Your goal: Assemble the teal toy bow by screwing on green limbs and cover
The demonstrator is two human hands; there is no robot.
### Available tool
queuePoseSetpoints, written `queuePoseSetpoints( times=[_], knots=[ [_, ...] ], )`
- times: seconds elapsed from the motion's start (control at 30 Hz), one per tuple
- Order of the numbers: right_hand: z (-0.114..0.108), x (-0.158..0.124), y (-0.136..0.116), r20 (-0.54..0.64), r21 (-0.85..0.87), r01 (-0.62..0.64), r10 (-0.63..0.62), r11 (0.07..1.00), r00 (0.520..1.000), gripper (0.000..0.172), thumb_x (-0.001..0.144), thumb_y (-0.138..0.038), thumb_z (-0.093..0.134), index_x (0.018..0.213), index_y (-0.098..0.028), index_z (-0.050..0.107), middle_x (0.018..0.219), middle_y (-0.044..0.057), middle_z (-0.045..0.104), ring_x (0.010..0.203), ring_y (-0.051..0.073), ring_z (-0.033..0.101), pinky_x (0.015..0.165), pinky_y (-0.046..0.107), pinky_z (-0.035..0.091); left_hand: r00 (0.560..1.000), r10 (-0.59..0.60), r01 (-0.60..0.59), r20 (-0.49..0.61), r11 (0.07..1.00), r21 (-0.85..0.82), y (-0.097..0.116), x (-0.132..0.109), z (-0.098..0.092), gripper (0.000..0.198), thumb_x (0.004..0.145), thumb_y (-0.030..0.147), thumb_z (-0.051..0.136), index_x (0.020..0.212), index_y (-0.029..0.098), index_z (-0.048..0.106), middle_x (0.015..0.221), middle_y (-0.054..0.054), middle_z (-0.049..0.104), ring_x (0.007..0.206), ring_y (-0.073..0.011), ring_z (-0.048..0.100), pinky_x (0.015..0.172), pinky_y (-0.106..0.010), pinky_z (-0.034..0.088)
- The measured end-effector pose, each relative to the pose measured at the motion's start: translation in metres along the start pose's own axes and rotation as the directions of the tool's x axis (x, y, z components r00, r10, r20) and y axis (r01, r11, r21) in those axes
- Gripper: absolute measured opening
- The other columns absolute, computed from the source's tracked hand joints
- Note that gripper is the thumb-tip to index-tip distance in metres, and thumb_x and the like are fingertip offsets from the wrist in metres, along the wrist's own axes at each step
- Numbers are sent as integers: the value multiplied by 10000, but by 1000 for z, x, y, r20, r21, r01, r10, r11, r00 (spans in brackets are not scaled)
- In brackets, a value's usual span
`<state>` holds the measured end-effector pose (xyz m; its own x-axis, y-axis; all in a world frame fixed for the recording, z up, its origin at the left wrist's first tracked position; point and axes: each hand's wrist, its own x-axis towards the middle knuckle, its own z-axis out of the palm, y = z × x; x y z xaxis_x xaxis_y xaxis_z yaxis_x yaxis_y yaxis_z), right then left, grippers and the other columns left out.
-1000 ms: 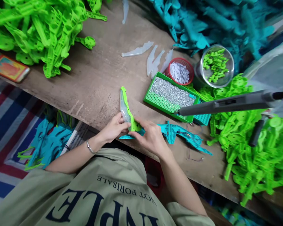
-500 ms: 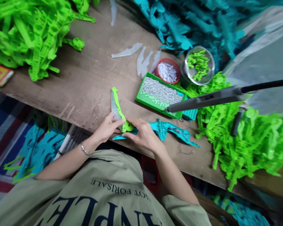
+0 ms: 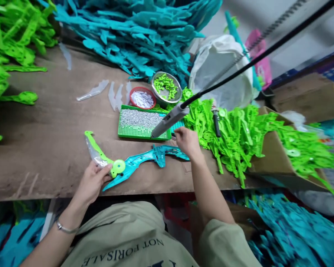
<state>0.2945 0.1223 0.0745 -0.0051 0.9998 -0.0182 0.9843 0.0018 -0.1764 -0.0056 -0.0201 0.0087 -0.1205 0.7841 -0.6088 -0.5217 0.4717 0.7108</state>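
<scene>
My left hand [image 3: 92, 181] pinches a lime-green plastic part [image 3: 98, 149] with a clear plastic blade [image 3: 94, 152] along its side. The green part's round end lies over the left end of a long teal plastic part [image 3: 140, 160] on the table. My right hand [image 3: 187, 140] is curled closed beside a teal basket [image 3: 177, 127], above the teal part's right end; what its fingers hold, if anything, is hidden. A grey electric screwdriver [image 3: 169, 119] hangs just left of that hand, its tip over a green tray [image 3: 144, 138] of small silvery screws.
Behind the tray stand a red basket [image 3: 130, 97] of white pieces and a metal bowl [image 3: 155, 91] of green pegs. Several clear blades [image 3: 96, 91] lie at the back. Green parts [image 3: 228, 129] pile up rightward, teal parts [image 3: 133, 37] behind. A black-handled tool [image 3: 216, 122] rests upon the green pile.
My right hand has left the green part and moved right to the teal basket. My left hand keeps hold, and a round green disc now shows on the part's end. The view has turned right.
</scene>
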Motion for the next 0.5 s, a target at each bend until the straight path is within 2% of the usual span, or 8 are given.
queuePoseSetpoints(
  times=[0.1, 0.23, 0.3, 0.4, 0.5],
  knots=[
    [-8, 20, 22, 36, -72, -112, 115, 991, 993, 359, 885, -101, 479, 1110, -110, 759, 1122, 169, 776, 1046, 264, 725, 938, 374, 535, 1000, 5, -5, 4, 1000, 4, 1, 3, 1, 568, 549, 314, 963, 969, 174, 606, 851, 4, 761, 722, -152, 731, 614, -224, 619],
    [2, 25, 38, 204, -44, -100, 107, 994, 973, 285, 843, -153, 589, 1044, -132, 791, 1031, 133, 794, 954, 236, 730, 857, 325, 545, 1000, -13, 13, -3, 1000, -9, 5, 2, 7, 442, 624, 260, 915, 941, 169, 621, 841, 7, 753, 739, -146, 730, 622, -212, 612],
    [15, 24, 43, 208, -1, -73, 72, 997, 976, 265, 839, -216, 628, 1031, -150, 798, 1000, 121, 796, 913, 239, 727, 832, 336, 550, 999, -38, 38, -7, 999, -16, 8, 1, 11, 363, 668, 226, 878, 920, 164, 624, 832, 1, 750, 730, -146, 728, 604, -211, 606],
    [35, 21, 49, 145, 67, -43, 33, 997, 989, 265, 825, -259, 657, 1025, -169, 806, 997, 115, 799, 913, 258, 727, 865, 371, 547, 995, -92, 91, -26, 995, -36, 12, 2, 13, 262, 728, 187, 821, 893, 158, 620, 790, 0, 735, 663, -136, 710, 576, -223, 607],
    [39, 13, 50, 139, 118, -33, 16, 992, 990, 313, 834, -247, 644, 1090, -146, 793, 1010, 132, 795, 921, 261, 726, 862, 366, 535, 992, -118, 115, -43, 992, -60, 15, 2, 13, 238, 745, 168, 802, 895, 148, 618, 773, -11, 733, 626, -136, 702, 568, -243, 620]
  ],
)
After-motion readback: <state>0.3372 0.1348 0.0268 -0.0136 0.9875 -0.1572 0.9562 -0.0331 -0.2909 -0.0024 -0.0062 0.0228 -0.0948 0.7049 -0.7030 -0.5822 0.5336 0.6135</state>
